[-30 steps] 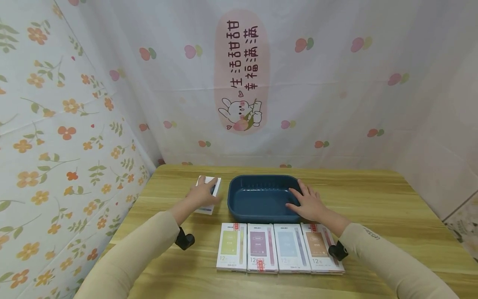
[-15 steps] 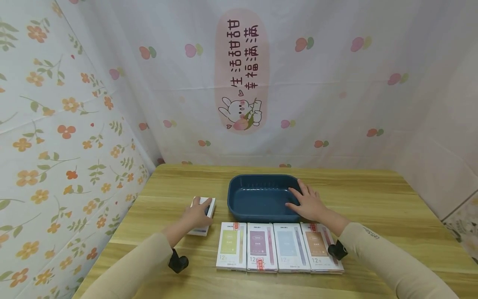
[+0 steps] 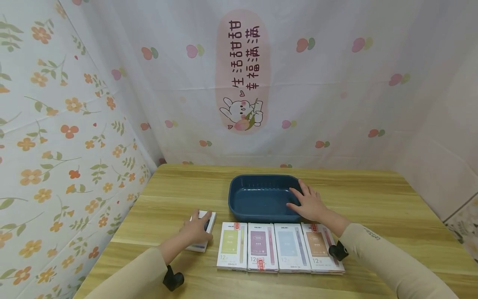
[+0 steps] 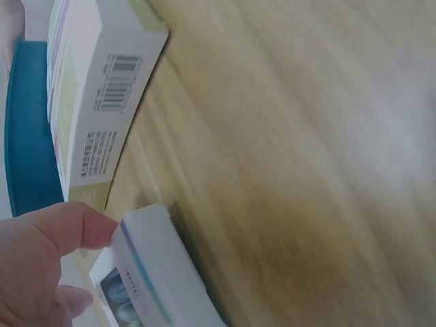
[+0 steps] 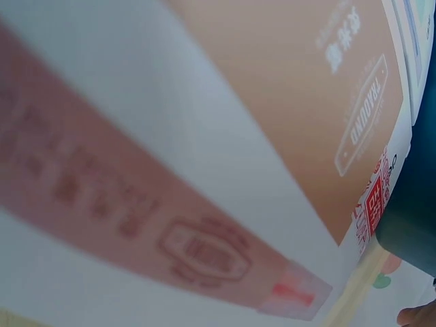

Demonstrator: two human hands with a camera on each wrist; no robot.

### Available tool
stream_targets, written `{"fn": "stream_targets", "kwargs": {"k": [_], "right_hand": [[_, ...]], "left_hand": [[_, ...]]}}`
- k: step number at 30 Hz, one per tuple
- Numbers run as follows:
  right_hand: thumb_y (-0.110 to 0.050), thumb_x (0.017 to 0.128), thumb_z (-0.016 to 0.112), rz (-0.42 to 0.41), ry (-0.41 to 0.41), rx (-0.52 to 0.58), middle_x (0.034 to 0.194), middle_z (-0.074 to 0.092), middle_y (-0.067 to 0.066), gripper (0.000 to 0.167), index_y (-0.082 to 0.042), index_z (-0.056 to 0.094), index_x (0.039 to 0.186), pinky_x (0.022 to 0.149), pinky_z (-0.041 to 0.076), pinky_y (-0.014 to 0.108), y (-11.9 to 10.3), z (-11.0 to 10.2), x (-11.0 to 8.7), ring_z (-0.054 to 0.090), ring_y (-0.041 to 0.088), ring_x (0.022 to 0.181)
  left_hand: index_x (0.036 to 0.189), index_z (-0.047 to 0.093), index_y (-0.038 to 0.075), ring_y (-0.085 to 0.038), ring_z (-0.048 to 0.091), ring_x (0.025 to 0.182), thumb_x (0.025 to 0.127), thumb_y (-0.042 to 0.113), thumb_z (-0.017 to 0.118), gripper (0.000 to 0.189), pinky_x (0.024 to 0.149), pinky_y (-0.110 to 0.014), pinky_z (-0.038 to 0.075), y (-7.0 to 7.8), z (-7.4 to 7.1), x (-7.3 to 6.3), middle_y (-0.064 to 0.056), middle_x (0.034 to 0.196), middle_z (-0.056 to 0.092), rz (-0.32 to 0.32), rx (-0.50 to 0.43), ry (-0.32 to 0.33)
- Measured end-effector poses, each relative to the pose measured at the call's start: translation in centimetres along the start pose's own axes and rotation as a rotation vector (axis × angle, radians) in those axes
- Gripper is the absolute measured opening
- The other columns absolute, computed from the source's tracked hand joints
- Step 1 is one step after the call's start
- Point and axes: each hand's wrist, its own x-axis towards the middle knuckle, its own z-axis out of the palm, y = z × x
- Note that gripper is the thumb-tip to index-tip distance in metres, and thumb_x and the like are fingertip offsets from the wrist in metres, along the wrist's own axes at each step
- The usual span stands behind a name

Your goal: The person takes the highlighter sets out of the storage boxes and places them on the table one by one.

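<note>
My left hand [image 3: 196,231] grips a small white box [image 3: 200,246] with a dark picture on its face, left of the row of boxes. In the left wrist view its thumb [image 4: 88,225] presses the edge of this box [image 4: 167,266], which bears a purple-to-green stripe. My right hand [image 3: 310,204] rests on the right rim of a dark blue tray [image 3: 265,218], fingers spread over the edge. Only a fingertip shows in the right wrist view.
In front of the tray lie several white boxes side by side: yellow-green [image 3: 231,247], purple [image 3: 262,248], pale blue [image 3: 292,248] and brown [image 3: 322,248] labelled. All are on a wood-grain table [image 3: 377,207]. A patterned curtain [image 3: 317,91] hangs behind.
My left hand has brought the small white box nearer along the table's left side, from beside the tray to beside the yellow-green box. The right hand and tray stay put.
</note>
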Motion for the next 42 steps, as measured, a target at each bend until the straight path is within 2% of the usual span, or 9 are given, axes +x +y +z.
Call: {"fn": "stream_targets", "kwargs": {"k": [6, 8, 13, 15, 19, 23, 27, 38, 42], "right_hand": [[-0.041, 0.089, 0.054, -0.001, -0.001, 0.011, 0.145, 0.017, 0.03, 0.062, -0.002, 0.042, 0.135, 0.094, 0.017, 0.071, -0.1, -0.2, 0.1, 0.023, 0.057, 0.125], [-0.04, 0.089, 0.054, -0.002, 0.0, 0.01, 0.145, 0.017, 0.03, 0.062, -0.002, 0.042, 0.135, 0.094, 0.018, 0.071, -0.2, -0.2, 0.1, 0.023, 0.057, 0.125], [-0.041, 0.089, 0.054, -0.003, 0.0, -0.001, 0.145, 0.018, 0.03, 0.061, -0.002, 0.042, 0.135, 0.095, 0.018, 0.071, -0.2, 0.0, 0.1, 0.023, 0.057, 0.125], [-0.041, 0.089, 0.054, -0.001, -0.001, 0.002, 0.145, 0.018, 0.03, 0.061, -0.002, 0.042, 0.135, 0.095, 0.018, 0.071, -0.2, 0.1, 0.1, 0.023, 0.057, 0.125], [-0.04, 0.089, 0.054, 0.0, 0.0, 0.015, 0.145, 0.017, 0.03, 0.061, -0.002, 0.042, 0.135, 0.094, 0.018, 0.071, -0.2, 0.2, 0.2, 0.022, 0.057, 0.125], [-0.04, 0.089, 0.054, -0.002, 0.004, 0.01, 0.145, 0.017, 0.03, 0.061, -0.002, 0.042, 0.135, 0.094, 0.018, 0.071, -0.1, 0.3, 0.3, 0.023, 0.057, 0.125], [-0.04, 0.089, 0.054, -0.003, 0.008, 0.005, 0.145, 0.017, 0.03, 0.061, -0.002, 0.042, 0.135, 0.094, 0.018, 0.071, 0.0, 0.3, 0.4, 0.023, 0.057, 0.125], [-0.04, 0.089, 0.054, -0.005, 0.002, 0.009, 0.145, 0.018, 0.031, 0.061, -0.002, 0.042, 0.135, 0.093, 0.018, 0.071, -0.1, 0.2, 0.2, 0.023, 0.057, 0.125], [-0.039, 0.089, 0.054, 0.0, -0.001, 0.012, 0.145, 0.017, 0.031, 0.061, -0.002, 0.042, 0.135, 0.093, 0.018, 0.072, -0.1, 0.2, 0.0, 0.023, 0.058, 0.124]], "left_hand": [[0.141, 0.037, 0.016, -0.051, 0.043, 0.099, 0.067, 0.023, 0.071, 0.081, 0.067, -0.055, 0.043, -0.2, 0.7, -0.3, -0.027, 0.143, 0.019, 0.011, 0.025, -0.034], [0.141, 0.037, 0.014, -0.05, 0.042, 0.1, 0.068, 0.023, 0.071, 0.081, 0.071, -0.055, 0.042, 0.0, 0.7, -0.4, -0.028, 0.144, 0.019, 0.007, 0.038, -0.056], [0.14, 0.038, 0.01, -0.055, 0.04, 0.107, 0.065, 0.024, 0.077, 0.085, 0.078, -0.061, 0.04, 0.3, 0.0, -0.9, -0.032, 0.142, 0.02, 0.014, 0.042, -0.104], [0.139, 0.038, 0.01, -0.057, 0.039, 0.109, 0.063, 0.027, 0.08, 0.089, 0.078, -0.063, 0.041, 0.3, -0.3, -1.1, -0.033, 0.141, 0.021, 0.022, 0.048, -0.118], [0.141, 0.036, 0.011, -0.057, 0.04, 0.111, 0.061, 0.035, 0.084, 0.096, 0.083, -0.061, 0.04, 0.3, -0.6, -1.3, -0.033, 0.14, 0.022, 0.034, 0.084, -0.162], [0.142, 0.033, 0.011, -0.052, 0.048, 0.106, 0.056, 0.035, 0.086, 0.104, 0.085, -0.056, 0.042, 0.4, -0.8, -1.4, -0.034, 0.14, 0.022, 0.063, 0.124, -0.196], [0.142, 0.034, 0.012, -0.046, 0.053, 0.101, 0.052, 0.031, 0.087, 0.106, 0.083, -0.053, 0.045, 0.6, -0.7, -1.4, -0.034, 0.14, 0.022, 0.075, 0.139, -0.209], [0.142, 0.035, 0.017, -0.046, 0.052, 0.103, 0.051, 0.031, 0.088, 0.106, 0.084, -0.054, 0.044, 1.2, -0.2, -1.3, -0.029, 0.138, 0.027, 0.064, 0.14, -0.21], [0.142, 0.035, 0.018, -0.042, 0.054, 0.098, 0.05, 0.032, 0.088, 0.107, 0.083, -0.053, 0.045, 1.4, -0.1, -1.3, -0.028, 0.139, 0.027, 0.061, 0.129, -0.203]]}}
